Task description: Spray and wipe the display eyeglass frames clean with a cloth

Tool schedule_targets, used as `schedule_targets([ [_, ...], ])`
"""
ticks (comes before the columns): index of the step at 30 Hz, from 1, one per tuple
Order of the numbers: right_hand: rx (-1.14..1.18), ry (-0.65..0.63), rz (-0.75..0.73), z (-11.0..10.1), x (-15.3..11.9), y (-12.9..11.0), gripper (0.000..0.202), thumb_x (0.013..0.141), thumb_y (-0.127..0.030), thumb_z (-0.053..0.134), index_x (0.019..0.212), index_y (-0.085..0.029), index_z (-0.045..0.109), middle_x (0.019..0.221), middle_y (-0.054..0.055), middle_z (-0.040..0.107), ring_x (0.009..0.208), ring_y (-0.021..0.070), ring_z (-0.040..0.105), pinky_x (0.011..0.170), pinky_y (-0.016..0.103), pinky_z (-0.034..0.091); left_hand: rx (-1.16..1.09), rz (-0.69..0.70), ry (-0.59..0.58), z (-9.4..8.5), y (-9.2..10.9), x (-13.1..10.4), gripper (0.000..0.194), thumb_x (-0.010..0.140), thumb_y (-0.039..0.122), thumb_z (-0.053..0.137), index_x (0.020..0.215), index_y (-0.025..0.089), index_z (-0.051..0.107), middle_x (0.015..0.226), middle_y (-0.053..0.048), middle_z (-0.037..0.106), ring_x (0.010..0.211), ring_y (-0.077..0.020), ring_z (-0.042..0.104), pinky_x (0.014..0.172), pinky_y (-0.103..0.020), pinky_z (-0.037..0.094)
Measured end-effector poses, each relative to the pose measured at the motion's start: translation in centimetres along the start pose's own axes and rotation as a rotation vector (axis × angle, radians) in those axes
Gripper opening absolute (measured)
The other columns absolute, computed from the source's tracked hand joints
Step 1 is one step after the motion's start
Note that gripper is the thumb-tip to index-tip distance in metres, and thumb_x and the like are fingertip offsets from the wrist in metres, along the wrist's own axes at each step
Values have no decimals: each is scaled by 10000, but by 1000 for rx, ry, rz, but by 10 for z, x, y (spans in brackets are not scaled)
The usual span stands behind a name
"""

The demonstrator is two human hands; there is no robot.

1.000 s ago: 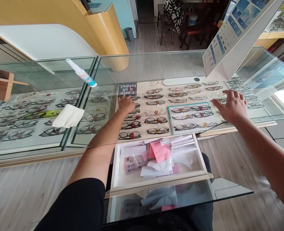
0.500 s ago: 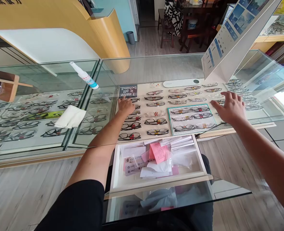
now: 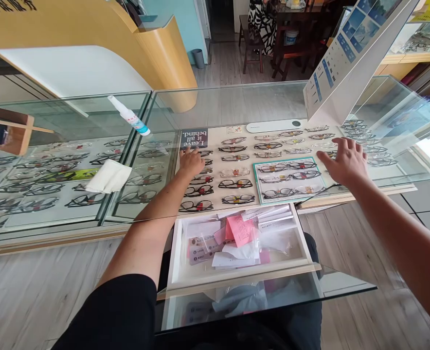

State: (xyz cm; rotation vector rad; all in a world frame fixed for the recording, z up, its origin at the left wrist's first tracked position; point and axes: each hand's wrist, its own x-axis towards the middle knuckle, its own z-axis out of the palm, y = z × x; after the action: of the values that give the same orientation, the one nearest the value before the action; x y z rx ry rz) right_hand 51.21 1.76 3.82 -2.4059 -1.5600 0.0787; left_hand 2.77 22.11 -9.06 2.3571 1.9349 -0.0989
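Note:
My left hand (image 3: 191, 163) is over the glass countertop near a dark card (image 3: 193, 138) with white lettering, its fingers apart and holding nothing. My right hand (image 3: 348, 163) is spread over the glass farther right, with nothing in it, below a standing calendar (image 3: 346, 63). Rows of eyeglasses (image 3: 236, 183) lie under the glass between the hands. Three rows of frames sit on a teal-edged board (image 3: 291, 180) there. In front of my body a white drawer (image 3: 176, 253) is pulled out, holding pink paper (image 3: 241, 230), white slips and clear plastic bags.
A spray bottle (image 3: 129, 115) lies on the glass at left, with a folded white cloth (image 3: 109, 176) nearer me. A wooden holder (image 3: 21, 131) is at the far left. A glass pane (image 3: 273, 301) slants over the drawer's front. Beyond the counter, a person in patterned clothing (image 3: 261, 24) is partly visible.

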Motion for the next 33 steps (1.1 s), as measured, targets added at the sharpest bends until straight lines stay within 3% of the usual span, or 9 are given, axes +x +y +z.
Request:
schedule_targets([
  [4, -6, -21, -8, -2, -1, -3, 868, 1026, -751, 445, 1681, -183, 507, 1805, 249, 479, 1676, 475, 404, 1372, 682, 333, 12, 80, 71, -1, 14, -27, 615, 1104, 336, 427, 1593, 94, 711, 1885, -211, 441, 1812, -410, 256, 1437, -620, 209],
  [9, -53, -54, 9, -3, 0, -7, 933, 1044, -734, 377, 1749, -129, 450, 1829, 270, 445, 1683, 467, 398, 1377, 644, 335, -3, 333, 88, -1, 46, -108, 631, 1132, 404, 452, 1651, 112, 659, 1959, -187, 275, 1840, -408, 208, 1461, -635, 202],
  [15, -43, -39, -27, 4, 7, -1, 947, 1055, -747, 363, 1751, -111, 453, 1829, 298, 440, 1669, 490, 400, 1359, 657, 340, -69, 376, -227, -18, 74, -222, 658, 1153, 546, 452, 1649, 182, 687, 1937, -173, 321, 1836, -413, 243, 1476, -654, 205],
  [18, -23, -18, -58, 9, 11, 4, 941, 1050, -757, 365, 1735, -125, 490, 1791, 320, 485, 1641, 512, 423, 1329, 684, 352, -179, 489, -377, -42, 74, -274, 780, 1129, 757, 434, 1706, 276, 646, 1902, -125, 408, 1831, -386, 268, 1485, -624, 221],
  [20, -11, 5, -77, 12, 13, 7, 914, 1051, -751, 370, 1722, -147, 513, 1761, 335, 515, 1632, 519, 438, 1309, 705, 361, -237, 558, -395, -58, 73, -306, 966, 987, 932, 568, 1749, 339, 598, 1884, -92, 447, 1824, -380, 290, 1495, -579, 232],
  [22, -10, 19, -81, 15, 14, 8, 910, 1049, -752, 358, 1721, -160, 521, 1752, 337, 525, 1637, 519, 450, 1299, 710, 369, -251, 615, -369, -70, 72, -337, 1228, 761, 992, 774, 1786, 355, 548, 1894, -84, 421, 1821, -404, 278, 1502, -548, 238],
  [24, -12, 19, -82, 16, 15, 9, 932, 1043, -765, 336, 1726, -160, 522, 1752, 334, 525, 1647, 521, 450, 1304, 702, 369, -221, 646, -306, -77, 73, -362, 1373, 632, 877, 938, 1819, 353, 492, 1915, -89, 360, 1822, -428, 247, 1510, -553, 220],
  [29, -21, -27, -90, 13, 14, 6, 954, 1041, -753, 288, 1736, -138, 507, 1784, 336, 486, 1679, 524, 415, 1327, 692, 345, -71, 506, -73, -76, 79, -388, 1222, 830, 414, 915, 1892, 328, 317, 1951, -114, 222, 1844, -402, 139, 1523, -616, 126],
  [33, -37, -75, -120, 11, 16, 7, 953, 1043, -724, 297, 1758, -116, 457, 1823, 352, 424, 1712, 523, 369, 1334, 704, 323, -28, 332, 53, -71, 76, -390, 1371, 846, 570, 943, 1925, 354, 126, 1980, -116, 39, 1843, -453, 18, 1500, -726, 134],
])
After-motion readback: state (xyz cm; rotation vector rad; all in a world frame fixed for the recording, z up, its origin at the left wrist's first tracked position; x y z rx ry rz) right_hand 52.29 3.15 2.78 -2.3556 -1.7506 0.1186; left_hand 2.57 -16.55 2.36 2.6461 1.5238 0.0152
